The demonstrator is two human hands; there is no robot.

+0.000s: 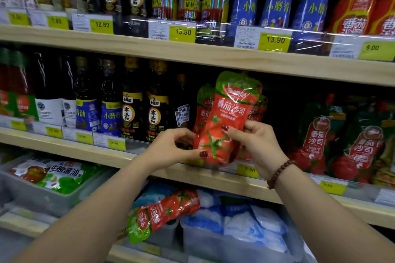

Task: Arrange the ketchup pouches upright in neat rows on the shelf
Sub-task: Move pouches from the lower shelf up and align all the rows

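- Head view: both hands meet on one held ketchup pouch [224, 121], red with a green top and a big tomato printed low on its front
- The right hand [254, 143] grips the pouch's right side; its thumb lies on the front just above the tomato and its fingers curl round behind
- The left hand [171, 149] pinches the pouch's lower left edge, thumb tip against the bottom corner and curled fingers reaching the edge higher up
- The pouch stands nearly upright between the two hands, leaning slightly to the right, its base at the front lip of the middle shelf [85, 151]
- Just behind it, beyond the fingers, more standing ketchup pouches [203, 109] of the same kind show at either side
- A bead bracelet [280, 174] circles the right wrist, and a yellow price tag [246, 170] sits on the shelf lip under that hand
- Right of the right hand, apart from it, stand darker ketchup pouches [316, 134]
- Left of the left hand stands a Heinz bottle [181, 113], then a row of soy sauce bottles [132, 109]
- Below and between the forearms a spare ketchup pouch [164, 213] lies on its side across the bins on the lower shelf, beside blue and white bags [245, 220]
- Under the left forearm, green sauce pouches [64, 175] lie flat in a tray
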